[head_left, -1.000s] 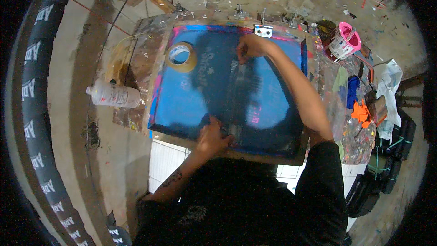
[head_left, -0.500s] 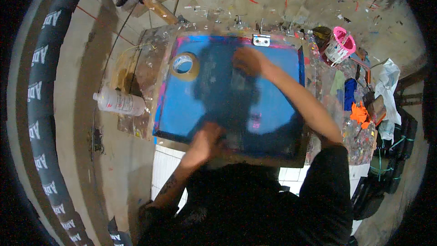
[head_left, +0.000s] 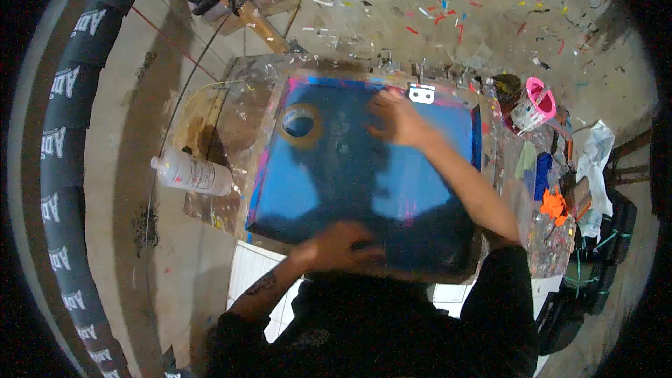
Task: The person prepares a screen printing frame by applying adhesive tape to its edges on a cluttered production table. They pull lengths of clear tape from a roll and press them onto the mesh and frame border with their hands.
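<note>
**Two hands at opposite ends of a blue screen**

The bare left hand (head_left: 341,246) bends over the near edge of the flat blue mesh screen in a dark-edged rectangular frame (head_left: 353,176), around the middle of that edge. The bare right hand (head_left: 397,119) is by the far edge, its fingers bent downward. Both are blurred; I cannot tell whether either one grips anything or how narrow its grasp is. Set so far apart, they look placed to work along one line from front to back.

The screen lies on the paint-stained worktop (head_left: 255,91), filling most of its middle. A small silver metal hinge plate (head_left: 421,93) sits on the frame's far edge, just right of the right hand, presumably to keep the frame in register while letting it lift.

A wide tan roll of tape (head_left: 305,141) lies flat on the screen near its far left corner, likely there for easy reach. The cloudy plastic bottle (head_left: 192,173) is off the frame at the worktop's left edge, and the pink-rimmed white bucket (head_left: 533,106) is by its far right corner, both out of the hands' way.
</note>
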Motion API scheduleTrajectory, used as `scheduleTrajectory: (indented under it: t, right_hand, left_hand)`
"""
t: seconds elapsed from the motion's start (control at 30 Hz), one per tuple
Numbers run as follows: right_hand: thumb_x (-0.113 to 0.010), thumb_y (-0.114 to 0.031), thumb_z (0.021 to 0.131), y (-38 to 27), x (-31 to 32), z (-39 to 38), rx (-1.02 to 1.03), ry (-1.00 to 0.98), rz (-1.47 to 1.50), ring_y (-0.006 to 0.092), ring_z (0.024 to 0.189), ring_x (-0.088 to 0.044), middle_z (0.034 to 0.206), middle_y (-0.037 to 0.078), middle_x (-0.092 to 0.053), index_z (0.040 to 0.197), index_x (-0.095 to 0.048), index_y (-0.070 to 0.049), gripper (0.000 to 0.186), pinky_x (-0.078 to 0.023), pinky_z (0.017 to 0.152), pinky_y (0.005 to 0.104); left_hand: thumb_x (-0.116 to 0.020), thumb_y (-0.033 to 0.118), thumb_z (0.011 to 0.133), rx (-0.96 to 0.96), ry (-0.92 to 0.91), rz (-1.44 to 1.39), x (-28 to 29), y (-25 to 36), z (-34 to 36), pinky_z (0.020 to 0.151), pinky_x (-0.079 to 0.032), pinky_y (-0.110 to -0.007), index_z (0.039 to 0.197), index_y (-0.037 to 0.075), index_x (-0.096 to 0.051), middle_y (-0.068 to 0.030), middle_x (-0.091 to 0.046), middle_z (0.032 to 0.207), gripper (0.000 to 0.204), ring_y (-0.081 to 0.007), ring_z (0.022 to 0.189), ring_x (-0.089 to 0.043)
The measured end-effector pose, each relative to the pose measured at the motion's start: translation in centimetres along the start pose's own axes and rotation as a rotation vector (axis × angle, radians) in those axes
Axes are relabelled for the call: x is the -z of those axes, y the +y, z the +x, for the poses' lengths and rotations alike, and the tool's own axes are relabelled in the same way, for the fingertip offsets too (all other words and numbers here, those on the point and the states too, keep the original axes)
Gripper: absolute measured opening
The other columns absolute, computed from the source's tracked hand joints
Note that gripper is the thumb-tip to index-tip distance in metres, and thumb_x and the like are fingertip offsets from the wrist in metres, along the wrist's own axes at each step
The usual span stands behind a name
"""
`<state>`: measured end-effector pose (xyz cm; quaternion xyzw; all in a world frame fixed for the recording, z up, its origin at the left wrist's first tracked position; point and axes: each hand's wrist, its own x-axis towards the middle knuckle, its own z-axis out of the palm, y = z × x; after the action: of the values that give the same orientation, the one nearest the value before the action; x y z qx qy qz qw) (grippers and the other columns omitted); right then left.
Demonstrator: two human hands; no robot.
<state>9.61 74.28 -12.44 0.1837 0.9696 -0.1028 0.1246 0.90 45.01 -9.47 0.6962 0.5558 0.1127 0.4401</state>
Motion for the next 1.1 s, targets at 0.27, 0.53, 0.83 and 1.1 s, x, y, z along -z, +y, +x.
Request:
scheduleTrajectory:
  t: [0.27, 0.53, 0.83, 1.1]
  right_hand:
    - [-0.079, -0.03, 0.075, -2.6, 0.6, 9.1, 0.432, 0.687, 0.089, 0.0302, 0.123, -0.053, 0.122, 0.017, -0.063, 0.098, -0.075, -0.008, 0.031, -0.043, 0.102, 0.0415]
    - [-0.077, -0.019, 0.082, -2.8, 4.2, -3.0, 0.261, 0.07, 1.371, 0.0143, 0.074, -0.069, 0.08, 0.009, -0.074, 0.092, -0.074, 0.001, 0.022, -0.054, 0.069, 0.0282]
    - [-0.074, -0.012, 0.081, 10.8, 4.2, -9.1, -0.102, 0.215, 1.289, 0.0135, 0.072, -0.064, 0.082, 0.008, -0.071, 0.092, -0.072, 0.0, 0.017, -0.05, 0.065, 0.0269]
    - [-0.071, -0.019, 0.079, 6.6, 1.6, -36.4, -0.419, 1.023, 0.912, 0.0138, 0.065, -0.057, 0.072, 0.004, -0.062, 0.072, -0.063, -0.003, 0.019, -0.044, 0.06, 0.0271]
  left_hand:
    - [-0.072, 0.029, 0.082, 0.072, 0.638, 0.969, 11.5, -14.2, 4.2, 0.083, -0.047, -0.05, 0.098, 0.001, -0.061, -0.0201, -0.065, 0.097, 0.034, -0.0366, 0.1, -0.061]
    - [-0.07, 0.025, 0.087, 0.067, 0.508, -0.026, 11.6, 1.3, -3.0, 0.061, -0.049, -0.041, 0.09, -0.001, -0.058, -0.0216, -0.064, 0.077, 0.029, -0.0366, 0.071, -0.067]
    - [-0.075, 0.028, 0.087, 0.415, 0.634, -0.08, 8.8, 1.4, -11.0, 0.052, -0.044, -0.027, 0.099, -0.002, -0.066, -0.0041, -0.06, 0.064, 0.034, -0.0086, 0.061, -0.055]
    - [-0.078, 0.024, 0.079, -0.309, 0.695, 0.718, 14.1, 10.1, -14.5, 0.048, -0.046, -0.035, 0.085, 0.015, -0.072, -0.003, -0.062, 0.069, 0.013, -0.0209, 0.051, -0.057]
